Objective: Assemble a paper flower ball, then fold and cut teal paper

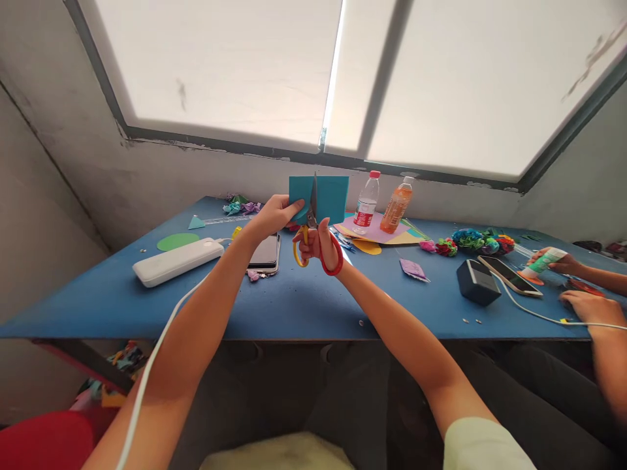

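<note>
My left hand [277,215] pinches the lower left corner of a teal paper sheet [330,196], held upright above the blue table [294,300]. My right hand [321,245] grips scissors [313,228] with one yellow and one red handle loop. Their blades point up and cut into the sheet near its middle. A dark phone [266,252] lies on the table just under my left wrist.
A white power bank [177,260] with a cable lies at left, beside a green paper disc [177,241]. Two bottles [382,203] stand on coloured sheets behind. Paper flowers [477,241], a black box [477,282] and another phone sit right, where another person's hands [582,287] hold a glue tube.
</note>
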Action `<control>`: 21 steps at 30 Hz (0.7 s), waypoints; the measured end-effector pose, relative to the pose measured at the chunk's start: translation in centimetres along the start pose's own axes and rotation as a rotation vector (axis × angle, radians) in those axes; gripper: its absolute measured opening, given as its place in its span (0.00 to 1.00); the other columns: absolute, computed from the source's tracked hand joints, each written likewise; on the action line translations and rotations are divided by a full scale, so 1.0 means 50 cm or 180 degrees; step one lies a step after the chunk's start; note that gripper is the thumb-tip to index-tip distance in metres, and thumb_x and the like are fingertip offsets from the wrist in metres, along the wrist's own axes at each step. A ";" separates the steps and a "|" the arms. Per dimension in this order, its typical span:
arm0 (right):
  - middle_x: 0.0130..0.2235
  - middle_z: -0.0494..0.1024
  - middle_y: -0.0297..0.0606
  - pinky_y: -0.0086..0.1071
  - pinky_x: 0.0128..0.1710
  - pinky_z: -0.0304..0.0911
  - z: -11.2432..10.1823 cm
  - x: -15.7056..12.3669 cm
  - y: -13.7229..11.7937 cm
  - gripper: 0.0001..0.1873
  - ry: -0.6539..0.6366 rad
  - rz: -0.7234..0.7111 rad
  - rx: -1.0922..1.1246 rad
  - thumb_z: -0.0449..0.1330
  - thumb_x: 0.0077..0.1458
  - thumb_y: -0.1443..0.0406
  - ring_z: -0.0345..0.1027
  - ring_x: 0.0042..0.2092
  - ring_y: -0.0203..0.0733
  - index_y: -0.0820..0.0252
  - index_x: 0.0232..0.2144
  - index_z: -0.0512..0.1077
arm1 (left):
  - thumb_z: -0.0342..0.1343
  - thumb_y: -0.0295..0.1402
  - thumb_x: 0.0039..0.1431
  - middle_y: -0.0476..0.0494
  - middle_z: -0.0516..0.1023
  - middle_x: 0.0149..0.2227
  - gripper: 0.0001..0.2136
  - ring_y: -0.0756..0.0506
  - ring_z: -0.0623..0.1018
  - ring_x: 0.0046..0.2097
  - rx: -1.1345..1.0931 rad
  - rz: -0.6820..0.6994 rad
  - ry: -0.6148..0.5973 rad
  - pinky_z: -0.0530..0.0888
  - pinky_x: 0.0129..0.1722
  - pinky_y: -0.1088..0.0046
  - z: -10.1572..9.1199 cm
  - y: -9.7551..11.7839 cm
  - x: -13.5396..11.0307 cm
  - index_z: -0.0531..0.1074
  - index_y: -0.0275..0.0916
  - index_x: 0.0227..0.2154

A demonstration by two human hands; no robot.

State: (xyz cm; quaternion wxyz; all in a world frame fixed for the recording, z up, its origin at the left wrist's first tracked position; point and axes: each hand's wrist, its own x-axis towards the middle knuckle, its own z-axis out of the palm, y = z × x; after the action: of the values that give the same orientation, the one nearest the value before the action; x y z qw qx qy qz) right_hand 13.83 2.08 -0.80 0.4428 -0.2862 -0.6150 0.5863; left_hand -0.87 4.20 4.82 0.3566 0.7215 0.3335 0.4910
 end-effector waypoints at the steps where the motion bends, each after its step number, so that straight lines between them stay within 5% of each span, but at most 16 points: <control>1: 0.18 0.55 0.27 0.28 0.16 0.53 0.000 -0.001 0.000 0.48 0.0008 -0.0003 -0.0022 0.31 0.39 0.28 0.50 0.17 0.30 0.62 0.24 0.66 | 0.57 0.37 0.57 0.50 0.66 0.19 0.13 0.51 0.69 0.24 -0.0018 -0.0020 -0.0002 0.68 0.23 0.77 0.000 -0.001 0.000 0.66 0.36 0.21; 15: 0.15 0.51 0.23 0.26 0.12 0.50 0.003 -0.002 0.006 0.43 0.0488 0.0141 -0.0275 0.37 0.42 0.29 0.45 0.15 0.27 0.61 0.23 0.63 | 0.55 0.39 0.56 0.52 0.58 0.16 0.18 0.53 0.61 0.19 -0.0287 -0.0397 -0.0119 0.59 0.18 0.77 -0.001 0.004 0.006 0.60 0.38 0.16; 21: 0.15 0.51 0.22 0.25 0.12 0.49 0.003 -0.002 0.014 0.42 0.0707 0.0170 -0.0312 0.43 0.37 0.27 0.45 0.14 0.27 0.60 0.24 0.63 | 0.52 0.40 0.60 0.52 0.59 0.17 0.18 0.52 0.61 0.20 0.0081 -0.0211 0.0522 0.59 0.20 0.75 0.005 -0.016 0.012 0.60 0.39 0.18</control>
State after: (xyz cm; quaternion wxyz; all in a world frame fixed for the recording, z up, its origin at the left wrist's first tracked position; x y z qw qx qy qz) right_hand 13.65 2.03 -1.52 0.4779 -0.3870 -0.5823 0.5318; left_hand -0.56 5.10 4.36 0.3349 0.6719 0.3915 0.5320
